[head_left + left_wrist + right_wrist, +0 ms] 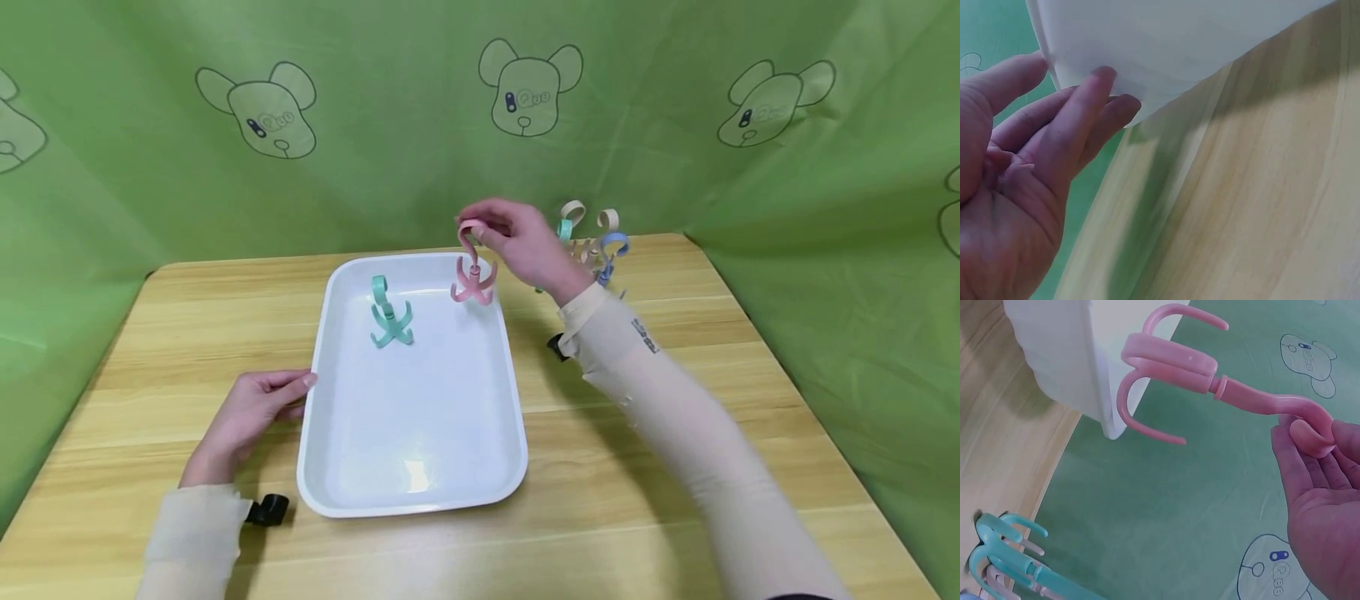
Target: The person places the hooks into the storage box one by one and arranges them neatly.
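A pink four-pronged swivel hook point(473, 283) hangs prongs down over the far right corner of the white tray point(412, 506). My right hand point(517, 242) pinches it by its curled top; the right wrist view shows the thumb and fingers around the pink hook's curl point(1310, 439). Inside the tray, toward its far left, stands a green hook point(392, 325) of the same shape. My left hand point(255, 408) holds the tray's left edge, thumb at the rim and fingertips against the outer wall point(1166, 56).
Right of the tray, partly behind my right hand, several more hooks stand grouped, among them a blue hook point(615, 243) and a beige one point(608, 219). They rest near the far edge of the wooden table point(637, 467). A green curtain point(405, 167) rises behind.
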Tool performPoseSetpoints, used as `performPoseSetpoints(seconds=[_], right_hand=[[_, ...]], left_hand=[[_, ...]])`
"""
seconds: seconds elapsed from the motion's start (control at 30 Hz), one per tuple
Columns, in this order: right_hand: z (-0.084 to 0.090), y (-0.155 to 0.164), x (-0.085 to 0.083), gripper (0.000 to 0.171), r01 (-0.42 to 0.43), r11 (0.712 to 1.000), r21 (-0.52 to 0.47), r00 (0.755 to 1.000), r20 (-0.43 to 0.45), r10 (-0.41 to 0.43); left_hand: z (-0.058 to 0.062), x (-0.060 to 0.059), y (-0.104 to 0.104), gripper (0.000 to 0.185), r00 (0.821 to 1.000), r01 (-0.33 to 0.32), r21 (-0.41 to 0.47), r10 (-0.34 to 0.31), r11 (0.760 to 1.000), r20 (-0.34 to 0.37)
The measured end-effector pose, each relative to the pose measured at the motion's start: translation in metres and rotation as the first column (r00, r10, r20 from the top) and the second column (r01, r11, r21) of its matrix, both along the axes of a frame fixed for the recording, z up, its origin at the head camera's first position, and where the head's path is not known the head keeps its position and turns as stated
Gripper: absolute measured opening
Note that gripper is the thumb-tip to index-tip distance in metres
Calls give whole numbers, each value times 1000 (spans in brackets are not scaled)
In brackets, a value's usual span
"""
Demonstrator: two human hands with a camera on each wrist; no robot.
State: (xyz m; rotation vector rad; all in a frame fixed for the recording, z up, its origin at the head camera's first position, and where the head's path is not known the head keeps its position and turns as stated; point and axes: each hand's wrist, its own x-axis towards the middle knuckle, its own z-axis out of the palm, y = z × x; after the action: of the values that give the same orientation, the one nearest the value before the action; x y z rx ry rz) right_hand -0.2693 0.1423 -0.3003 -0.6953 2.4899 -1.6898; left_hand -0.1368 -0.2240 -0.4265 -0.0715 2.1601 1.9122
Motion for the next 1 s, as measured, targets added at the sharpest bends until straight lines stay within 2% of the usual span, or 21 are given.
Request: performPoseSetpoints(seconds=[0.17, 0.5, 0.73, 1.0], right_hand=[[-7, -6, -3, 24, -36, 999, 16, 999, -4, 36], [-24, -13, -7, 25, -37, 995, 95, 999, 30, 35], [-34, -15, -10, 24, -44, 996, 84, 997, 67, 39], [-44, -17, -13, 24, -51, 992, 113, 998, 53, 45]], left_hand=[[-1, 0, -1, 51, 1000, -6, 4, 6, 1000, -3], [0, -1, -1, 53, 1000, 13, -25, -13, 1000, -1], [1, -1, 0, 51, 1000, 17, -32, -17, 999, 4], [3, 0, -1, 47, 1000, 8, -23, -8, 1000, 7]])
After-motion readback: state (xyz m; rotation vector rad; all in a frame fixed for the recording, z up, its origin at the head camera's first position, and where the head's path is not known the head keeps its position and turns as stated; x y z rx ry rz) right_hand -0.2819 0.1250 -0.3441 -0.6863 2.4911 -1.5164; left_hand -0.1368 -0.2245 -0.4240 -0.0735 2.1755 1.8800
